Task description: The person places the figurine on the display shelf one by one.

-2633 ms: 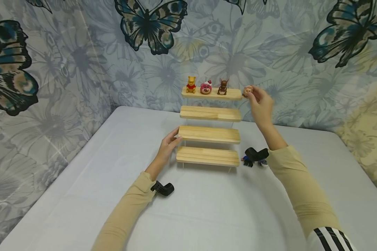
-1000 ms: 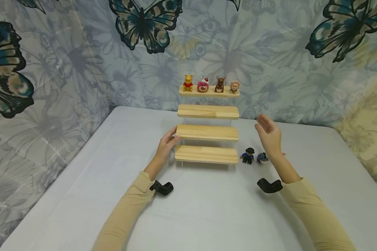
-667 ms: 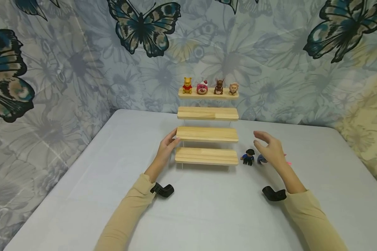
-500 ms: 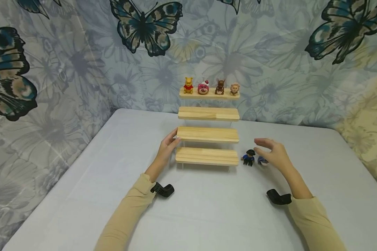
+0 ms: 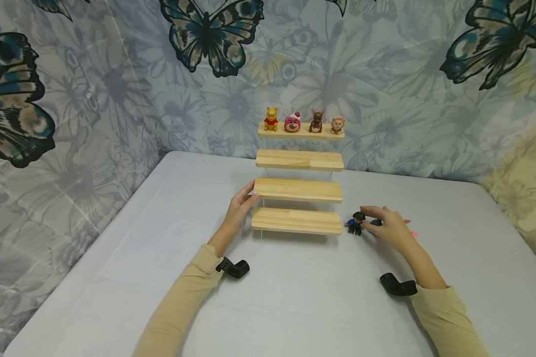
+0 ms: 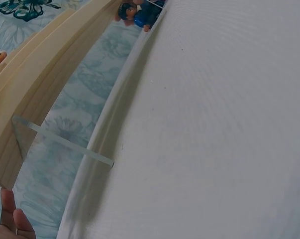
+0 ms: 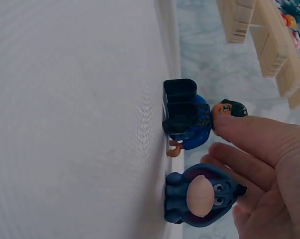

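My left hand (image 5: 237, 207) holds the left end of the third shelf board (image 5: 297, 190) of a four-tier wooden display stand. My right hand (image 5: 389, 228) is at the head of a small toy figure (image 5: 354, 224) with a blue top, dark legs and a black cap, which stands on the table. In the right wrist view, the thumb (image 7: 239, 127) lies against the figure's face, with the other fingers curved behind. Beside it sits a blue donkey figurine (image 7: 199, 196), partly hidden by the hand in the head view.
Along the top board (image 5: 301, 133) stand a yellow bear in red (image 5: 271, 120), a pink bear (image 5: 292, 122), a brown eared figurine (image 5: 316, 122) and a peach-coloured figurine (image 5: 337, 125). A pink object (image 5: 413, 234) peeks out behind the right wrist. Patterned fabric (image 5: 232, 109) hangs behind the white table (image 5: 290, 292).
The peach figurine, earlier in my right hand, now stands at the top board's right end. That hand has come down to the capped toy figure. My left hand stays on the stand.
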`<state>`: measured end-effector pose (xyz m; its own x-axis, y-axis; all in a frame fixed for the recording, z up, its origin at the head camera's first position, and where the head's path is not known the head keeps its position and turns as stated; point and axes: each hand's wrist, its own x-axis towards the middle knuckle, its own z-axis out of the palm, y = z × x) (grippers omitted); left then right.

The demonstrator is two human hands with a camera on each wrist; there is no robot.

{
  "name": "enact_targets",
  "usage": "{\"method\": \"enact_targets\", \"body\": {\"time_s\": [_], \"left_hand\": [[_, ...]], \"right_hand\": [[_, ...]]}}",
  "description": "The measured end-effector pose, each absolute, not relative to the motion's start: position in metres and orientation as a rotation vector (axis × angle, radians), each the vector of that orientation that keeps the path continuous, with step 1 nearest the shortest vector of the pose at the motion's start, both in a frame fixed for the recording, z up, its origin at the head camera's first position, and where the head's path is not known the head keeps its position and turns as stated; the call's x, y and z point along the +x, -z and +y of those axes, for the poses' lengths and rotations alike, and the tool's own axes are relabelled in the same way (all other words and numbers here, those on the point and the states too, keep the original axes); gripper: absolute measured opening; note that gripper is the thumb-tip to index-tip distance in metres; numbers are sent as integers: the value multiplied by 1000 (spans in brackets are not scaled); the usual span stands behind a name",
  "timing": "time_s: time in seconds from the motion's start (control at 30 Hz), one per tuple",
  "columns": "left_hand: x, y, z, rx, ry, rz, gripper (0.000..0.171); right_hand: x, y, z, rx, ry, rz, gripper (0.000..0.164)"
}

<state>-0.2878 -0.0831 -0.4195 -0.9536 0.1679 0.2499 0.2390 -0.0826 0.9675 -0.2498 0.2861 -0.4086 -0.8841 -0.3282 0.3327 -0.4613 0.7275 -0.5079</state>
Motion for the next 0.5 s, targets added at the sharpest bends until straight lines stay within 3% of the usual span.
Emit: {"method": "enact_targets", "body": {"time_s": [0.5], "left_hand": [[-285, 410, -84, -483, 2275, -2091, 50]], "right_hand": [[-250, 412, 284, 556, -872, -2683, 33]]}}
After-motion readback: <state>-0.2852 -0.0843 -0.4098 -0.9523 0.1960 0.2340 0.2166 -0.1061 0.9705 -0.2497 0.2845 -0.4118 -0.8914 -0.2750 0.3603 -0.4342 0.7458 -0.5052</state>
